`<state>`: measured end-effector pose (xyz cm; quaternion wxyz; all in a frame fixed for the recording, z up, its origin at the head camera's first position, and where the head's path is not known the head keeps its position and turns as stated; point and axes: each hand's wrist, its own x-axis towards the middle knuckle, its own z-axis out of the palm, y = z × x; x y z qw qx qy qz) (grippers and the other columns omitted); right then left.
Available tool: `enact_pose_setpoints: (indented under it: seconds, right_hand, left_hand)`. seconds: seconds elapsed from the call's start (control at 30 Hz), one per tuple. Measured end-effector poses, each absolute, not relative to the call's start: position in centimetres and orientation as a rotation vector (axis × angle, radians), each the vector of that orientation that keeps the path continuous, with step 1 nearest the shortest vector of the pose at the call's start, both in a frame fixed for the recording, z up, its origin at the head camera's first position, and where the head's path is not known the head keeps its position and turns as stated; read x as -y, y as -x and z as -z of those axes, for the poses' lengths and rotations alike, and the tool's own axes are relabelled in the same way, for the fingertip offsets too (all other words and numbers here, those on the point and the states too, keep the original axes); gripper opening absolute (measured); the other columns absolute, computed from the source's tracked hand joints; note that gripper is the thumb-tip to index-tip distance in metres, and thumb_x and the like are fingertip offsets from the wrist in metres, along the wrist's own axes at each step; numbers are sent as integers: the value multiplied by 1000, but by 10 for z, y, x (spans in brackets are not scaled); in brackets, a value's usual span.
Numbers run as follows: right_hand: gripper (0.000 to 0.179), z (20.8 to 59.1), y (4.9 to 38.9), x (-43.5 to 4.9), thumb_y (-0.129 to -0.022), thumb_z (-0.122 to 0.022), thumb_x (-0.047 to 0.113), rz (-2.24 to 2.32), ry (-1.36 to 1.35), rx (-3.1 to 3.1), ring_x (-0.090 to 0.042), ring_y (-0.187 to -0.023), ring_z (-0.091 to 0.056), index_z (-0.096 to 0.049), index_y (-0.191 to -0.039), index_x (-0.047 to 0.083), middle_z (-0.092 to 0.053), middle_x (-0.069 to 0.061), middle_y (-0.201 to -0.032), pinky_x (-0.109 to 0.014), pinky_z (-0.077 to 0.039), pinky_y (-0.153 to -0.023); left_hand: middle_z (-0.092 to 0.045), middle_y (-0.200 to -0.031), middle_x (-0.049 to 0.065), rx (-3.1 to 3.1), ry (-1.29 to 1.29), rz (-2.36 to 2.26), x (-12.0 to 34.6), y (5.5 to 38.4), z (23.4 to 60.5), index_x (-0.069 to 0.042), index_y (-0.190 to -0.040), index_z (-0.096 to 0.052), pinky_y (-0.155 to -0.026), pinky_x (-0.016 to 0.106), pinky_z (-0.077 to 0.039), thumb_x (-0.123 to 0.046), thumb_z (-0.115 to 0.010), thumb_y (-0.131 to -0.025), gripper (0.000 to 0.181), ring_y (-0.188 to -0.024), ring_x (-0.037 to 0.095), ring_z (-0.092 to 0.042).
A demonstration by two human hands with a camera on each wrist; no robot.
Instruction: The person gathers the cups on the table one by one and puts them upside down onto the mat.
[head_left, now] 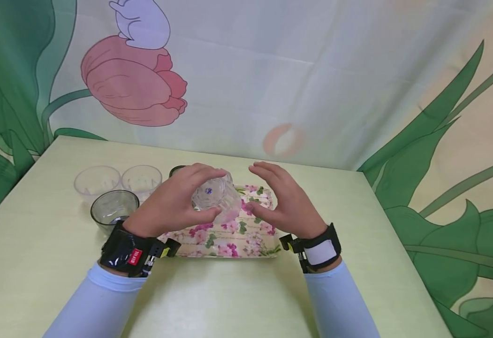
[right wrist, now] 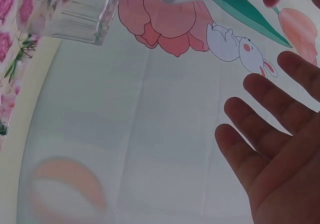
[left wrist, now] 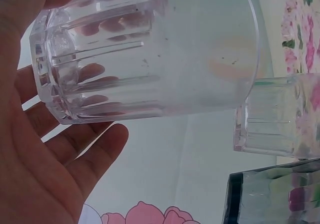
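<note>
My left hand [head_left: 170,199] grips a clear plastic cup [head_left: 228,202] near its fluted base, thumb on one side and fingers on the other. The cup is tilted mouth-down above the tray, its base with a small blue mark turned towards the head camera. My right hand [head_left: 286,202] is raised to the right of the cup, apart from it, with fingers spread and nothing held. Below lies a flower-patterned tray [head_left: 229,241]. In the left wrist view, a second clear cup [left wrist: 267,118] and a dark tinted cup [left wrist: 270,196] stand by the tray's flowered surface.
At the table's left are two clear cups [head_left: 97,180] [head_left: 141,178] and a smoky grey cup [head_left: 115,206], mouths up. Behind the pale table [head_left: 352,291] hangs a printed cloth [head_left: 229,94] with flowers and leaves.
</note>
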<state>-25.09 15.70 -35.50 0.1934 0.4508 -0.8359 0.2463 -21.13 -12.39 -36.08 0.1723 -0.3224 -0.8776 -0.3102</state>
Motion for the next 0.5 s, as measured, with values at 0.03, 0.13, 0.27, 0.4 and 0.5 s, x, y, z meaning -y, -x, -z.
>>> enact_pose_setpoints:
  seconds: [0.03, 0.13, 0.27, 0.4, 0.5]
  right_hand:
    - [72, 355, 251, -157, -89, -72, 39, -683, -1271, 2344, -24, -140, -43, -44, -150, 14, -48, -11, -149, -45, -43, -111]
    - [71, 354, 250, -156, -91, -69, 43, -685, -1279, 2328, -24, -140, -44, -44, -150, 13, -48, -11, -149, -45, -43, -111]
    - [71, 352, 248, -158, -91, -69, 43, -698, -1268, 2330, -24, -139, -44, -44, -150, 13, -47, -9, -150, -45, -43, -111]
    - [72, 350, 246, -159, -88, -73, 36, -708, -1264, 2330, -24, -138, -45, -45, -149, 12, -48, -11, -149, -45, -44, -111]
    - [72, 347, 245, -161, -87, -76, 30, -725, -1266, 2314, -26, -137, -46, -46, -148, 10, -48, -12, -148, -45, -44, -110]
  left_hand:
    - [-58, -135, 0, 2490, 917, 879, 123, 211, 361, -21, -143, -54, -103, 46, -48, -34, -79, -82, 67, -124, 21, -53]
    - [-58, -135, 1, 2482, 930, 871, 121, 212, 361, -20, -143, -53, -103, 46, -48, -32, -79, -82, 67, -124, 21, -53]
    - [-58, -136, 1, 2477, 948, 863, 119, 212, 363, -19, -142, -53, -104, 45, -48, -31, -80, -82, 67, -126, 21, -53]
    - [-57, -139, 2, 2503, 949, 861, 115, 212, 364, -19, -141, -54, -105, 45, -48, -32, -79, -82, 66, -129, 21, -52]
    - [-57, -139, 2, 2521, 962, 832, 111, 215, 364, -18, -140, -55, -106, 44, -48, -34, -79, -83, 64, -130, 21, -52]
